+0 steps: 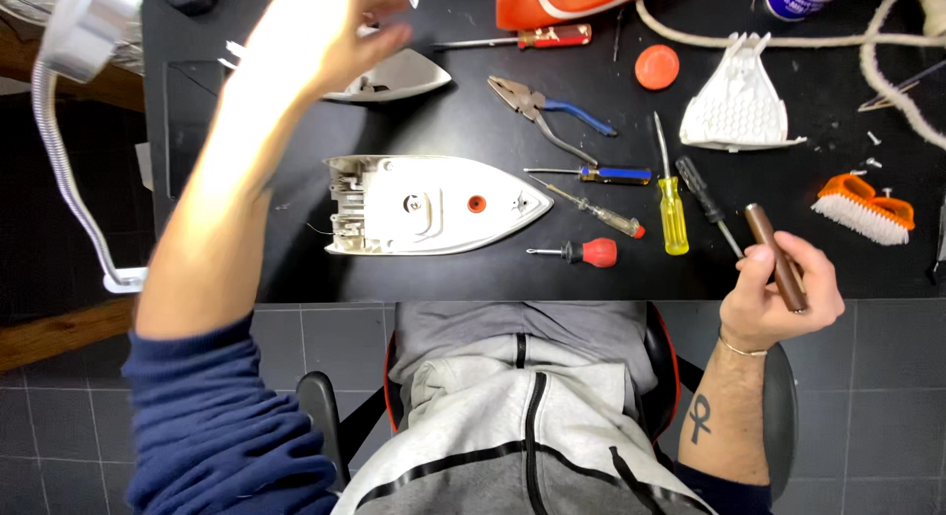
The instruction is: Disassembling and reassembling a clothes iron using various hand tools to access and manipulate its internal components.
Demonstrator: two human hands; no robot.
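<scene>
Right hand: our right hand point(778, 293) grips a brown handle point(777, 256) near the table's front edge.
Iron base: the iron base point(434, 205) lies well left of it.
Left hand: our left hand point(340, 32), fingers loosely spread, hovers over a white shell point(399, 76) farther back.

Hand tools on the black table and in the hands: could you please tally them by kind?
Screwdrivers: 6 (red-yellow handle, blue handle, amber handle, yellow handle, black handle, red stubby handle)
Pliers: 1
Orange brush: 1
Brown-handled tool in the right hand: 1
Total: 9
</scene>
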